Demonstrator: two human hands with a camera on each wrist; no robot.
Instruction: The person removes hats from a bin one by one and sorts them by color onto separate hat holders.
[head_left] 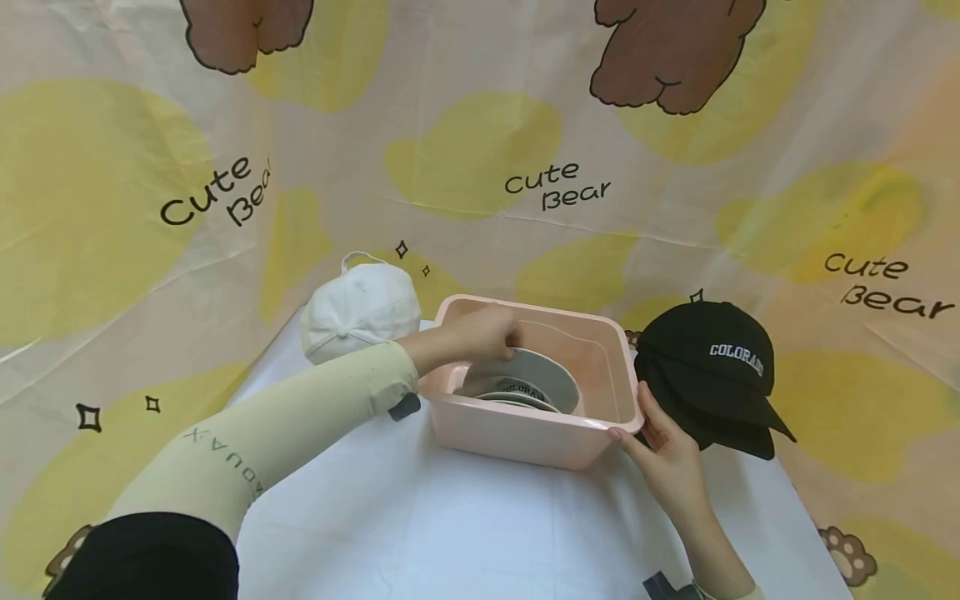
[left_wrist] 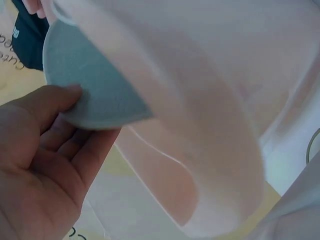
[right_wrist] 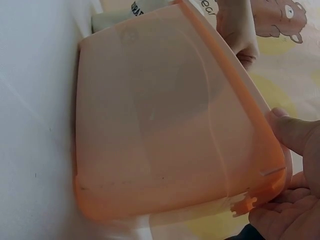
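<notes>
A pale pink plastic bin [head_left: 510, 433] stands on the white table with a light grey-green cap [head_left: 551, 379] inside it, lettering partly visible below the brim. My left hand [head_left: 483, 333] reaches over the bin's left end and pinches the cap's brim [left_wrist: 95, 75]. In the left wrist view the thumb lies on the brim and the fingers are beneath it. The bin wall hides the cap's lower part. My right hand [head_left: 671, 458] grips the bin's right front rim corner, thumb on the rim [right_wrist: 277, 140], fingers around the outside.
A white cap [head_left: 363, 308] sits left of the bin, behind my left forearm. Black caps [head_left: 705, 375], one stacked on another and marked COLORADO, stand right of the bin near my right hand. A bear-print cloth [head_left: 465, 250] hangs behind the white tabletop [head_left: 420, 525].
</notes>
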